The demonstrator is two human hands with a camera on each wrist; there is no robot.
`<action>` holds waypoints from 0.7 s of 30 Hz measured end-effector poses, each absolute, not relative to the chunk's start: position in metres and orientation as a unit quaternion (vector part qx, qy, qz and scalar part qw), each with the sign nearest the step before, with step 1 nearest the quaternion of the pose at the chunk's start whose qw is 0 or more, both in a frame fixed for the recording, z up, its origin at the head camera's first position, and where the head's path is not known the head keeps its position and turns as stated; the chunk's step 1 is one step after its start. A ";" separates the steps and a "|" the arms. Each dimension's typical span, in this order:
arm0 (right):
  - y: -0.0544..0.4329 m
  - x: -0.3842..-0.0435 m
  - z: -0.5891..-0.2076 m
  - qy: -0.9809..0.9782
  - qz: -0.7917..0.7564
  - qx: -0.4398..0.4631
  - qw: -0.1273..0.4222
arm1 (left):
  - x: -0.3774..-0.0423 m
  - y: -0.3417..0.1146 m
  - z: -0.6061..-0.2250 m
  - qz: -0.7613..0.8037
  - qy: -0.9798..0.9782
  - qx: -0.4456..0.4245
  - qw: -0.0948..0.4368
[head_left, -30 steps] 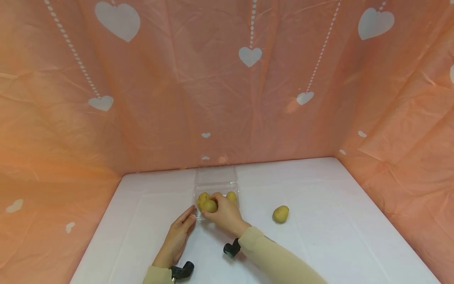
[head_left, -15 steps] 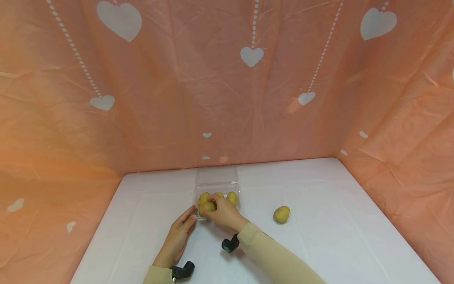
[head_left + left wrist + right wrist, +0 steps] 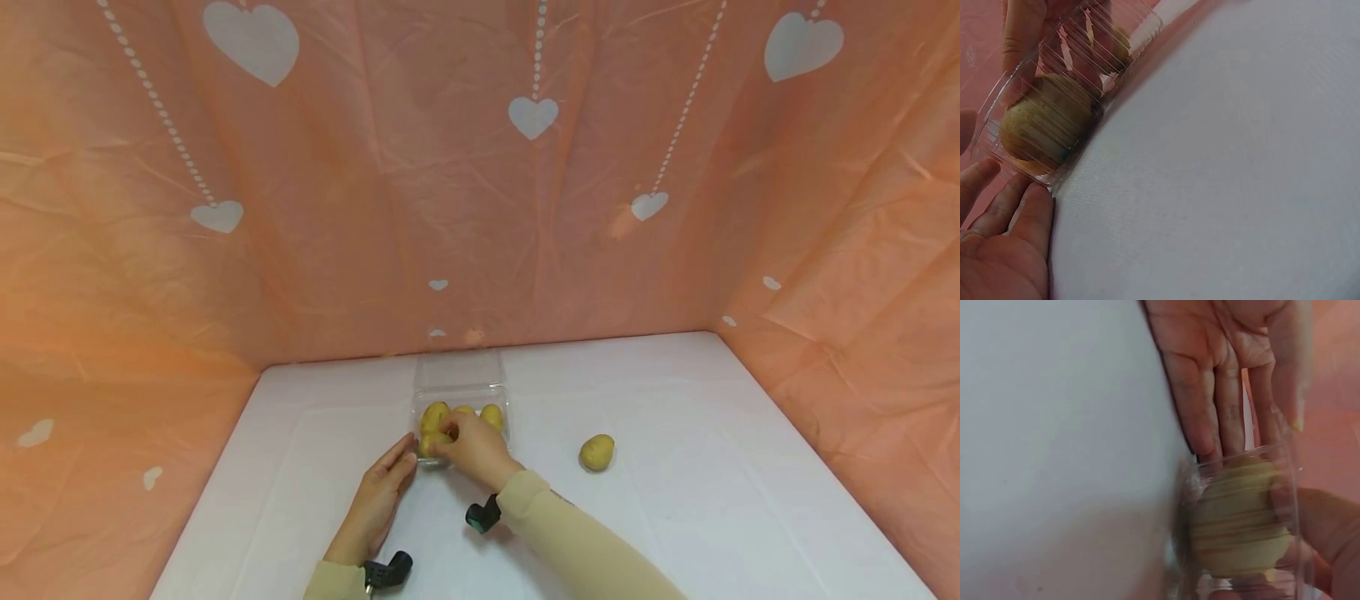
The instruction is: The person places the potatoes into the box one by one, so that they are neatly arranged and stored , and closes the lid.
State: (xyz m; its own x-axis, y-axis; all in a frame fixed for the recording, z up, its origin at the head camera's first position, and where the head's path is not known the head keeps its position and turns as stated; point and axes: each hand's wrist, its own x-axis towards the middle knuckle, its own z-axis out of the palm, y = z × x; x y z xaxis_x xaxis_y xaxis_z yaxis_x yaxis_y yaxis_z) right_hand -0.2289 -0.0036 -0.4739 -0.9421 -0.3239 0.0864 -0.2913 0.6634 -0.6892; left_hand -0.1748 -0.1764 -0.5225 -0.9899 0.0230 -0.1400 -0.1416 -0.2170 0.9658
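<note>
A clear plastic clamshell box (image 3: 459,389) lies at the middle of the table with its lid (image 3: 459,368) folded back. Inside it are several yellow-brown potatoes, one at the back left (image 3: 435,416) and one at the right (image 3: 492,416). My right hand (image 3: 480,452) reaches over the front rim and holds a potato (image 3: 429,445) low in the front left corner. That potato (image 3: 1050,119) shows through the box wall in the left wrist view, the thumb against it. My left hand (image 3: 377,493), fingers extended, touches the box's left side.
One loose potato (image 3: 597,452) lies on the white table (image 3: 675,517) to the right of the box. Orange curtains (image 3: 450,208) with white hearts enclose the back and sides. Each wrist carries a small black camera, such as the left camera (image 3: 388,570).
My right hand has moved slightly left and down, lowering the potato into the front left corner of the box. The back-left potato shows more. My left hand has stayed in place.
</note>
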 end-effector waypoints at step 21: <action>0.073 -0.224 -0.456 0.876 -0.442 -0.192 0.017 | -0.173 -0.178 -0.522 0.770 0.635 -0.033 0.052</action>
State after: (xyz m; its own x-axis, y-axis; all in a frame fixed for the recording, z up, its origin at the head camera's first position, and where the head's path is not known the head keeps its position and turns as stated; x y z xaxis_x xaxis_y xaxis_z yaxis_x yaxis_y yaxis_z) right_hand -0.2237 0.0732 -0.4562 -0.9255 -0.3520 0.1395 -0.3215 0.5360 -0.7806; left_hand -0.1734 -0.1784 -0.5220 -0.9924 0.0372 -0.1169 -0.1219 -0.1888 0.9744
